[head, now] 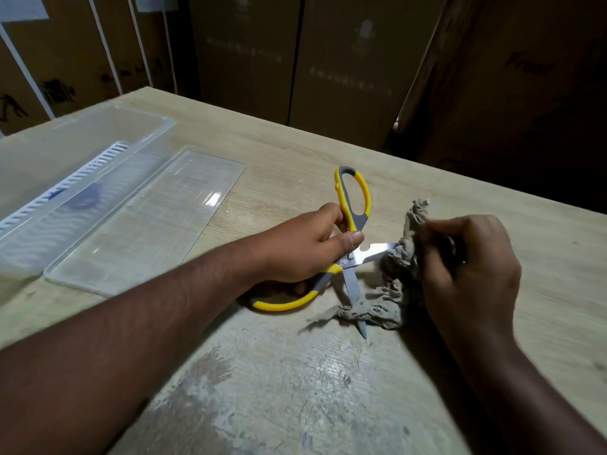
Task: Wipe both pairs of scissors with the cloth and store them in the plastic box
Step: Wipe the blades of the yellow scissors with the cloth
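Yellow-and-grey scissors lie spread wide on the wooden table. My left hand grips them near the pivot, thumb on top by the upper handle. One blade points right into a crumpled beige cloth, which my right hand pinches around that blade. The other blade points down toward me, its tip poking out past a fold of the cloth. The clear plastic box stands at the far left, with a white slotted insert and something dark blue inside; I cannot tell what it is.
The box's clear flat lid lies on the table between the box and my left arm. Tall cardboard cartons stand behind the table's far edge. The near tabletop is scuffed and worn.
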### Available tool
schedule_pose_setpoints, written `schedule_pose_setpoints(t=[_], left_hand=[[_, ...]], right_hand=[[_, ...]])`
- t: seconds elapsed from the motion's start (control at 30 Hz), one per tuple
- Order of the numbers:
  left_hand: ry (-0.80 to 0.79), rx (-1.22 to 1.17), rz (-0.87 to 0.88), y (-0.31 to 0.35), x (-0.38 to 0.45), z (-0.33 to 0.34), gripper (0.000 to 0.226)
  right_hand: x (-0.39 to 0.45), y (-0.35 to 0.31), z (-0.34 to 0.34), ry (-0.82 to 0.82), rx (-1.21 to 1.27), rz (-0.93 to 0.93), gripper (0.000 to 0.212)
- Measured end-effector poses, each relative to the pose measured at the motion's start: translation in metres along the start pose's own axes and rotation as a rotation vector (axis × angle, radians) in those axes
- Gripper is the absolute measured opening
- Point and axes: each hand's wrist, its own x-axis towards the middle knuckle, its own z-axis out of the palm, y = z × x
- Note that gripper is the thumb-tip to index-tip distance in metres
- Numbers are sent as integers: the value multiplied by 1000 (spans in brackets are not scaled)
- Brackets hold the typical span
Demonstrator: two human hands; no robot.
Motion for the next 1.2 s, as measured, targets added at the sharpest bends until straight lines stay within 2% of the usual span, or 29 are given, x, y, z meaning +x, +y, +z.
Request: schedule_pose_setpoints(t=[0.13,0.3,0.47,0.63,0.8,0.93,1.03,1.13,1.2], left_hand=[[30,16,23,1,-2,2,29],[17,-45,28,-5,-2,0,27],[40,1,56,-2,0,0,28],[52,-1,51,-4,-1,0,28],[33,-34,63,0,0,1,28],[2,-45,16,-4,1,0,28],[6,-2,0,-4,3,0,26],[14,-1,1,-5,4,1,25],[22,-6,14,-6,5,1,24]], right_hand=[[-10,-19,20,-96,35,-165,5],[-3,-5,22,-63,-84,-73,6],[-11,-21,30,-95,-39,-170,5],[0,-6,23,-53,-80,-41,9],[-8,-21,31,-107,-48,-138,9],[4,12,18,-106,-98,97,14],[7,23,-3,-22,-33,199,5],[8,12,-12,94,24,86,6],[3,-2,-3,-1,50,-22,11]])
